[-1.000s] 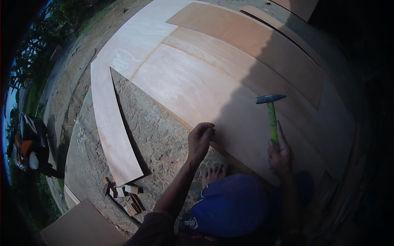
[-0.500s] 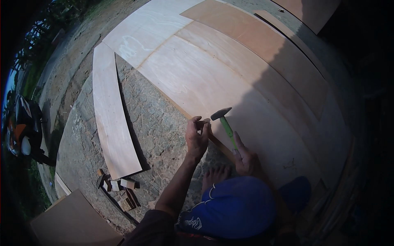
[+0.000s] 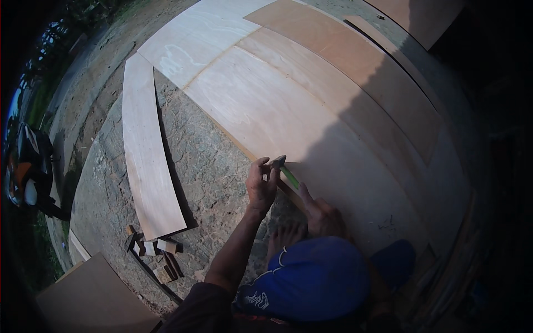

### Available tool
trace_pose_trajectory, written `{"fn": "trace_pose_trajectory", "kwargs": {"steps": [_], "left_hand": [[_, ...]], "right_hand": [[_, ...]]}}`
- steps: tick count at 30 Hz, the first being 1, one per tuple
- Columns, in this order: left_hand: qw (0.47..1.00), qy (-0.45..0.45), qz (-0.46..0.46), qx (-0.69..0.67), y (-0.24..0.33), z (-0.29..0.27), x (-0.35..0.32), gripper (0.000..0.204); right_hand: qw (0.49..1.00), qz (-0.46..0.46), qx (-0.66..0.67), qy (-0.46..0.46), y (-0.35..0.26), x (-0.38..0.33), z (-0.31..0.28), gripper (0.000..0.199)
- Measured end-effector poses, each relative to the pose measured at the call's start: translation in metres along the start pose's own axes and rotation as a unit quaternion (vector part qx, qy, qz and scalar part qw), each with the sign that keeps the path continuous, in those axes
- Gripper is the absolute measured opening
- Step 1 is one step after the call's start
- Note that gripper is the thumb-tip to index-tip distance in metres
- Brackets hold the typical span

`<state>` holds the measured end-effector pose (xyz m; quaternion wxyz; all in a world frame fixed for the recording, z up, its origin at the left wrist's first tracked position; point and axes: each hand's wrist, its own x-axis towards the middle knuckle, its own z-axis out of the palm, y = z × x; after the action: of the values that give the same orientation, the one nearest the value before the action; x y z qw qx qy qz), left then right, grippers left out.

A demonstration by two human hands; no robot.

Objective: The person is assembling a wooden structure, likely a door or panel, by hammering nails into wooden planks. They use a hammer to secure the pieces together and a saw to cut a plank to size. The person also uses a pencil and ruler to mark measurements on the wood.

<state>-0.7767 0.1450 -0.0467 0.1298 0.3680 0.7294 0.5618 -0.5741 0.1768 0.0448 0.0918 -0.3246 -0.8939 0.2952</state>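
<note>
My right hand (image 3: 325, 218) is wrapped round the green handle of a hammer (image 3: 290, 177), index finger stretched along it. The dark hammer head is down at the near-left edge of a large pale plywood panel (image 3: 250, 105), right beside my left fingertips. My left hand (image 3: 261, 187) is at that edge, thumb and fingers pinched together. Whatever lies between them is too small to make out. A narrow wooden strip (image 3: 292, 195) runs along the panel's edge below my left hand.
A long plywood strip (image 3: 150, 150) lies on the rough stone ground to the left. Wood offcuts (image 3: 165, 246) and another hammer-like tool (image 3: 145, 266) are near its lower end. A brown sheet (image 3: 333, 50) rests on the panel. A motorcycle (image 3: 30, 166) stands far left.
The hammer has swung down and left, its head now at my left fingertips. My right hand moved with it. My left hand keeps its pinch at the panel's edge.
</note>
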Motion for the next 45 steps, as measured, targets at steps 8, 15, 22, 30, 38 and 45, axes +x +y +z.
{"fn": "trace_pose_trajectory", "kwargs": {"steps": [8, 15, 22, 30, 38, 45], "left_hand": [[1.0, -0.023, 0.008, 0.014, 0.001, 0.0, -0.005, 0.041], [0.999, 0.027, 0.009, -0.039, -0.011, -0.011, 0.026, 0.055], [0.996, 0.044, -0.01, -0.073, -0.017, -0.004, 0.018, 0.053], [0.997, 0.035, -0.014, -0.069, -0.023, -0.008, 0.016, 0.049], [0.997, 0.04, -0.01, -0.06, -0.025, -0.014, 0.019, 0.049], [0.966, 0.038, 0.154, 0.207, 0.009, -0.012, 0.029, 0.043]], "right_hand": [[0.998, 0.038, -0.023, -0.037, -0.011, 0.005, -0.015, 0.076], [0.996, -0.051, 0.022, 0.069, -0.016, 0.009, -0.025, 0.073], [0.987, -0.122, -0.01, 0.102, -0.02, 0.022, -0.032, 0.074], [0.995, -0.095, -0.035, 0.017, 0.007, 0.016, -0.019, 0.074], [0.998, -0.046, -0.044, -0.017, 0.004, 0.017, -0.014, 0.077], [0.997, -0.022, -0.05, -0.054, 0.035, 0.008, -0.018, 0.07]]}}
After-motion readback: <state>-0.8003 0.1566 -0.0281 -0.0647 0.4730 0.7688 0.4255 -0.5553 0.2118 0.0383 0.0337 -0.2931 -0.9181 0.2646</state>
